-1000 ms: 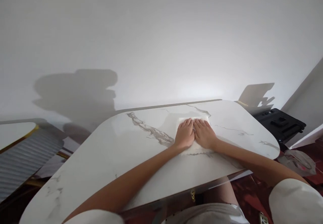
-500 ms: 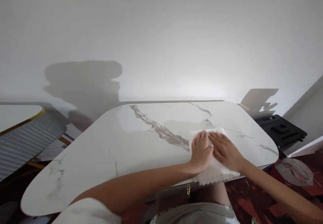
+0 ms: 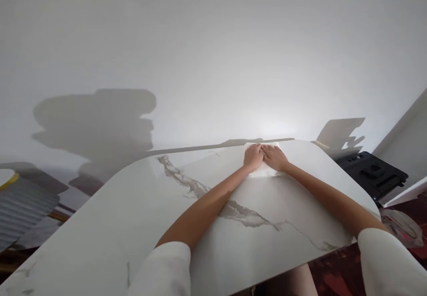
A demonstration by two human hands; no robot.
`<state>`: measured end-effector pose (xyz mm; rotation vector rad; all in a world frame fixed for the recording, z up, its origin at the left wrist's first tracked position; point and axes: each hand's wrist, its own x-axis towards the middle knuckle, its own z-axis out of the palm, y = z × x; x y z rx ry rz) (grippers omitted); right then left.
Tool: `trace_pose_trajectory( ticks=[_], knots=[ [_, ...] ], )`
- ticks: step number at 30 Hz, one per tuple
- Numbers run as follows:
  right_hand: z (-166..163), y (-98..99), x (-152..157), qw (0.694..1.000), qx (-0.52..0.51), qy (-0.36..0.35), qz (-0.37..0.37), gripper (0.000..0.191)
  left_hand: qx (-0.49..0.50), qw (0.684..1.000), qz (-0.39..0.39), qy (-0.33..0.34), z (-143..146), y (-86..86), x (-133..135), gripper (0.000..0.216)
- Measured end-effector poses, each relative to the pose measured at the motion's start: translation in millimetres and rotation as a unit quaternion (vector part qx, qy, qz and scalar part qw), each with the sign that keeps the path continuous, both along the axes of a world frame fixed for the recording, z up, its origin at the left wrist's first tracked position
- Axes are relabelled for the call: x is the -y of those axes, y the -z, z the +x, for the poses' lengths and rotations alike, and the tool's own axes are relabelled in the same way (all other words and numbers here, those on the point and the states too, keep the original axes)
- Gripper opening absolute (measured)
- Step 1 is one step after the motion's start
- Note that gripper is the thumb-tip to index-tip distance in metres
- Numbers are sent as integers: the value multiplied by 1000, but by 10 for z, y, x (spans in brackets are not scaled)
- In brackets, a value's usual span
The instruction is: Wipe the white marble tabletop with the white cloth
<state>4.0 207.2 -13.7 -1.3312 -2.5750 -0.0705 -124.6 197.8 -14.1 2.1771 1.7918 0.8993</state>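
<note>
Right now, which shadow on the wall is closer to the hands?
The small angular shadow on the right, just beyond the right hand; the big dark shadow lies far past the left hand.

A plain white wall [image 3: 213, 42] fills the upper half, carrying a broad soft shadow [image 3: 96, 118] at the left and a bright glow above the far edge of the grey-veined marble table [image 3: 100, 225]. Past the table's far right corner sits a black plastic case [image 3: 373, 173]. A grey ribbed panel [image 3: 23, 207] lies off its left edge. The floor [image 3: 333, 282] is dark red.
</note>
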Motion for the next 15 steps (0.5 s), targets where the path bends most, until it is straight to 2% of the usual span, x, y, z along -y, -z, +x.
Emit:
trace_pose_trajectory(
  ticks=[4,8,12,15],
  knots=[
    [-226,-9,-363,998,-21,-54,-6,48,-44,998,4,-44,-230,21,-243,34],
    [-172,0,-638,995,-34,-96,-19,45,-102,993,4,-64,-172,49,-430,29],
    [72,21,-767,998,-38,-55,-10,43,-114,993,0,-29,77,30,-615,29],
    [244,35,-732,1000,-30,-5,-6,43,-114,993,6,8,258,10,-665,30]
  ],
)
